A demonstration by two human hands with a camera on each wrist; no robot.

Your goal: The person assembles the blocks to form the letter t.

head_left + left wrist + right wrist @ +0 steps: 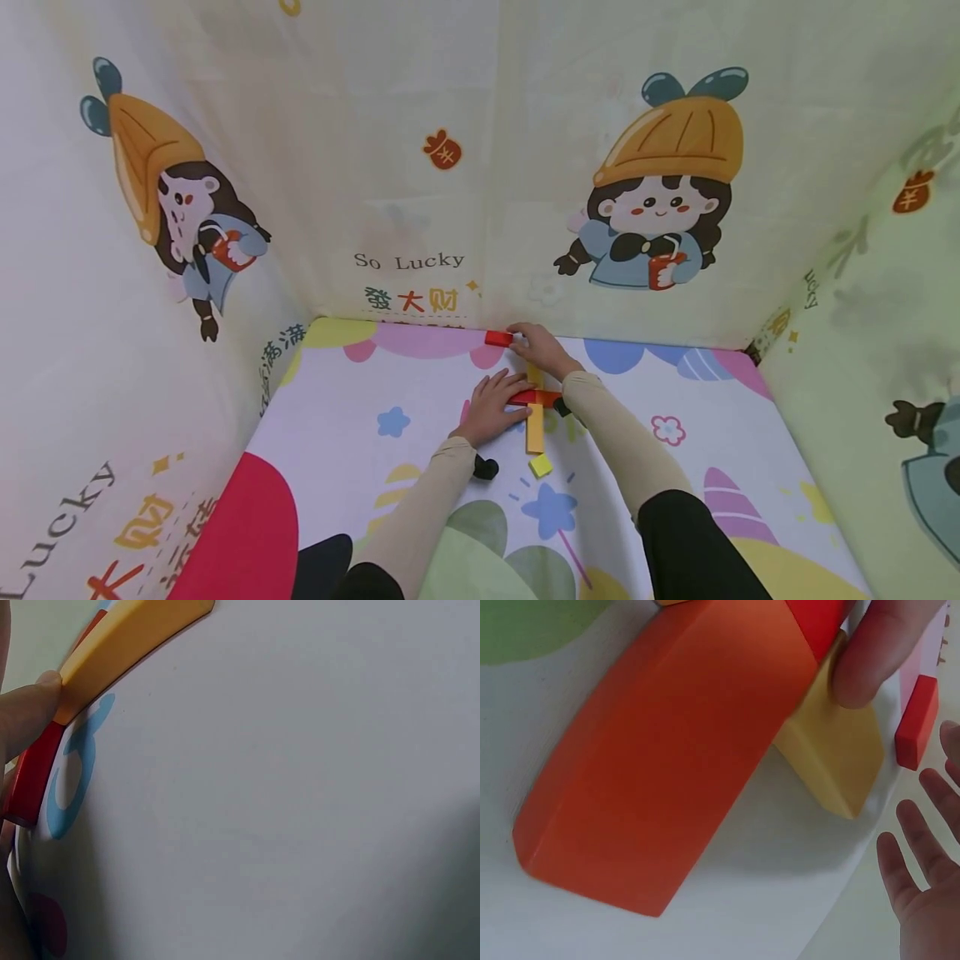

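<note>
My left hand point(491, 410) is spread over wooden blocks laid in a cross shape. Its thumb point(34, 712) touches the long yellow-orange block point(535, 429) where it meets a red block point(522, 397). In the right wrist view, a left fingertip point(859, 679) rests on the far yellow block point(836, 746). A wide orange block point(652, 757) forms the right arm of the cross. My right hand point(546, 352) reaches beyond the cross, fingers extended beside a separate red block point(498, 338) near the back wall. Whether they touch it is unclear; the right wrist view shows a gap.
A small yellow block point(540, 465) lies just in front of the cross. The printed cloth point(600, 450) covers the surface, with cloth walls behind and at both sides. A red round-edged shape point(240, 533) is at the front left.
</note>
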